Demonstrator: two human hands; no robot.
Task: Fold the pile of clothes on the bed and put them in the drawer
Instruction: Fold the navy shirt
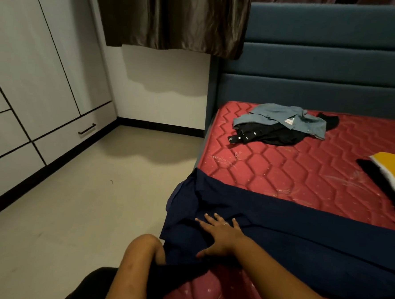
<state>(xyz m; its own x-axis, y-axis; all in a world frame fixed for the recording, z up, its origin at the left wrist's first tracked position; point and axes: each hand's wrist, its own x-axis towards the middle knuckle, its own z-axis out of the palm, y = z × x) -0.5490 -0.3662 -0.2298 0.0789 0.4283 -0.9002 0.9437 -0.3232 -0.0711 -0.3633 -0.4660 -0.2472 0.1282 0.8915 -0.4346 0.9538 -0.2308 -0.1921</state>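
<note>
Red mattress (306, 174) is covered along near edge by navy garment (302, 236), prob. spread for smoothing pre-fold. Right grip (221, 238) is pressed flat on it, fingers (212, 221) spread. Left grip is hidden under cloth, state can't be told. Unfolded pile (279, 124) is left near headboard (322, 92).

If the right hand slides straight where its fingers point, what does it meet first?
The right hand likely meets a raised fold of the navy cloth first, then the mattress edge; depth unclear.

right hand (218, 239): palm down, fingers straight and spread, thumb splayed wide | right forearm (288, 277): stretched in from lower right | left forearm (133, 272): raised, wrist bent over | left hand: hidden, state unreadable
</note>
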